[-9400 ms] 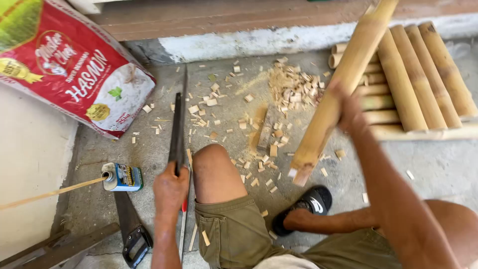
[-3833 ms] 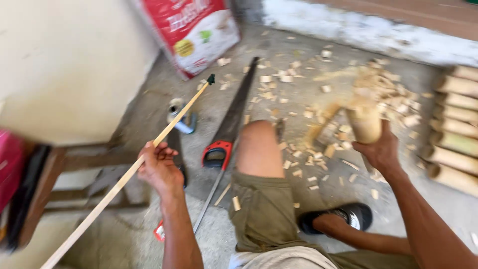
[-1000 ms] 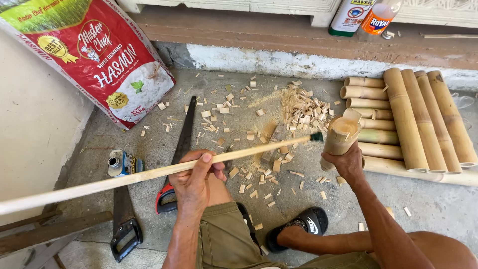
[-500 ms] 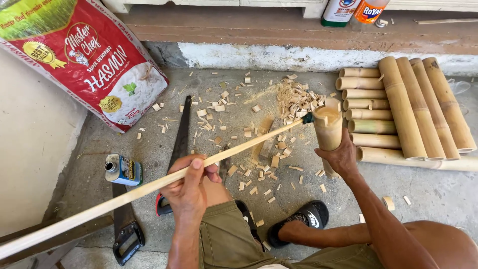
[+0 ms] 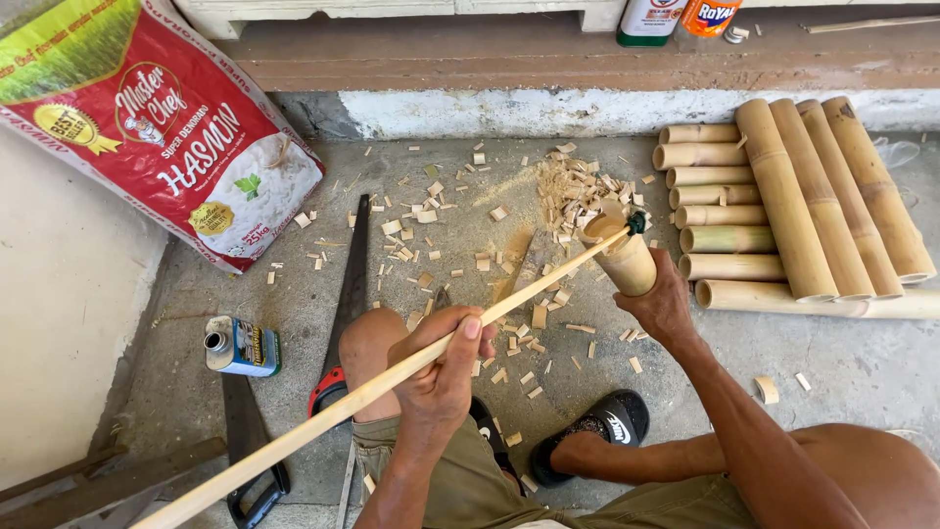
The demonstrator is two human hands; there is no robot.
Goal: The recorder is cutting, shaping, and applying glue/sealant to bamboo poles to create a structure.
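My left hand (image 5: 443,369) grips a long pale wooden stick (image 5: 323,416) that slants from the lower left up to the right. A small dark tip on the stick's far end sits at the mouth of a short bamboo tube (image 5: 624,260). My right hand (image 5: 664,306) holds that tube from below, tilted, above the concrete floor. Whether the tip is inside the tube I cannot tell. My knee (image 5: 367,338) is under the stick and my sandalled foot (image 5: 597,431) rests below the tube.
A stack of cut bamboo poles (image 5: 783,201) lies at the right. Bamboo chips (image 5: 578,191) litter the floor. Two hand saws (image 5: 348,294) (image 5: 250,460) and a small can (image 5: 240,346) lie at the left, a red sack (image 5: 157,127) beyond them. Bottles (image 5: 676,15) stand on the step.
The stick's far end has come to the mouth of the bamboo tube. My right hand has tilted the tube and my left hand has slid a little along the stick.
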